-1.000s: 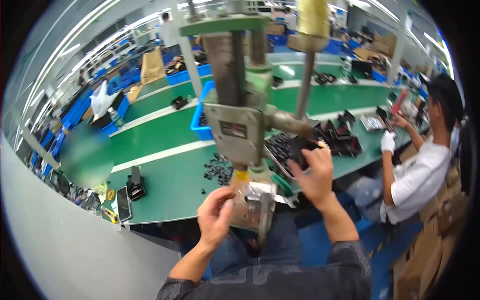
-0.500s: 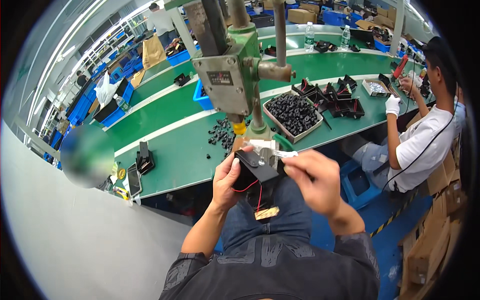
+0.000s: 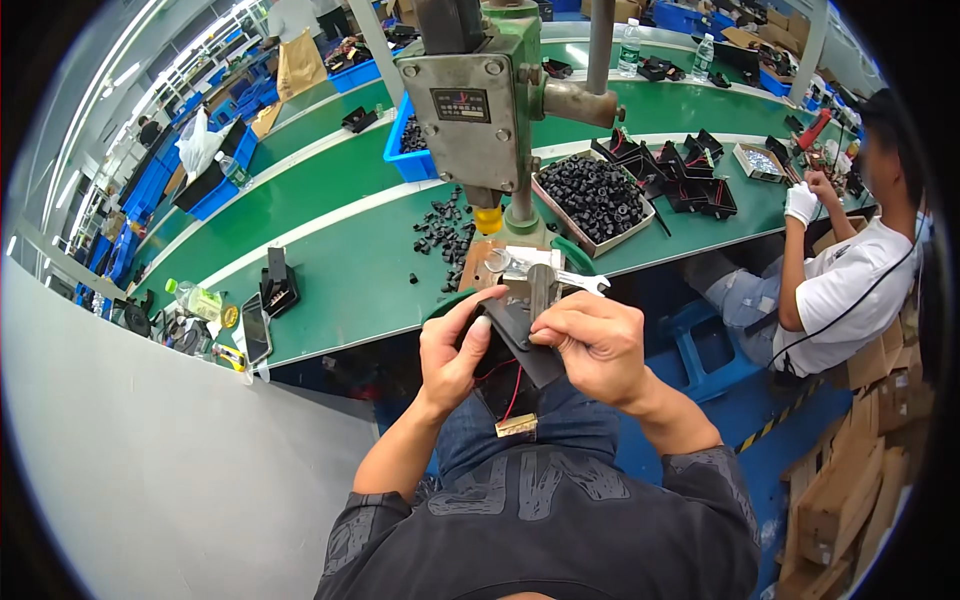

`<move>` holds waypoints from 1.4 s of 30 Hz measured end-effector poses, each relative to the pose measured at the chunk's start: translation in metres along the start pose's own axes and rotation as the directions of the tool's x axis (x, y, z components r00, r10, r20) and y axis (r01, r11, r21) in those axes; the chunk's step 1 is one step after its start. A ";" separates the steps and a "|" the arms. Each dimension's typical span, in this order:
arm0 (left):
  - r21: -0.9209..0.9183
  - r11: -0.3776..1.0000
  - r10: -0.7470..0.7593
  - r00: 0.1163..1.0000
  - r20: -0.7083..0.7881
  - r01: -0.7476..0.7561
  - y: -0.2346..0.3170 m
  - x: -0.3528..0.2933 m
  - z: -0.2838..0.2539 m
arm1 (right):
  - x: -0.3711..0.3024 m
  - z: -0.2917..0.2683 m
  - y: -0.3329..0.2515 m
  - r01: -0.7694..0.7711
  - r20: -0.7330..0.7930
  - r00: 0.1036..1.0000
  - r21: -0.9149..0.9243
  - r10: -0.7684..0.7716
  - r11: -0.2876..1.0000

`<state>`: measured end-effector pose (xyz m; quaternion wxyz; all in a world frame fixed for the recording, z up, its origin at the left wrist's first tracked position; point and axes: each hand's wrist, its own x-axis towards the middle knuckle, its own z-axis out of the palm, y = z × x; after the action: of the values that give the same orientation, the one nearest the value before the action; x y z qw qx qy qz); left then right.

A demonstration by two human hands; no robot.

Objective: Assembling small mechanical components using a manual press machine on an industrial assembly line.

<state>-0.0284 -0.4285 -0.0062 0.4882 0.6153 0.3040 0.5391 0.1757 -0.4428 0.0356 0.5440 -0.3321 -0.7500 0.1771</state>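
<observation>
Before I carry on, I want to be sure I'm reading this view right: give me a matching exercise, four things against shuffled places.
Things:
1. Case
2. Wrench
3. Phone
4. Blue bin

Places:
A. On the left end of the green bench
B. Beyond and left of the press, with black parts in it
C. Held in the left hand
D. Just beyond the right hand, not held

Right pairs: 1-C, 2-D, 3-A, 4-B
</observation>
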 end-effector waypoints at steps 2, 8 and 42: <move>0.256 0.958 0.138 0.990 -0.011 -0.131 -0.002 -0.002 -0.004 | -0.004 0.004 0.003 -0.021 -0.007 1.000 0.010 0.022 1.000; -0.071 0.992 0.087 0.980 -0.180 -0.101 -0.032 0.002 -0.027 | 0.011 -0.003 0.054 -0.044 0.056 0.998 0.126 0.037 0.991; -0.080 0.996 0.008 0.976 -0.220 -0.026 -0.029 0.022 -0.014 | 0.001 -0.013 0.047 -0.514 0.182 0.815 0.664 0.550 0.543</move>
<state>-0.0326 -0.3952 -0.0259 0.4718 0.5343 0.3281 0.6199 0.2025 -0.4092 0.0114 0.5647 -0.3217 -0.4793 0.5898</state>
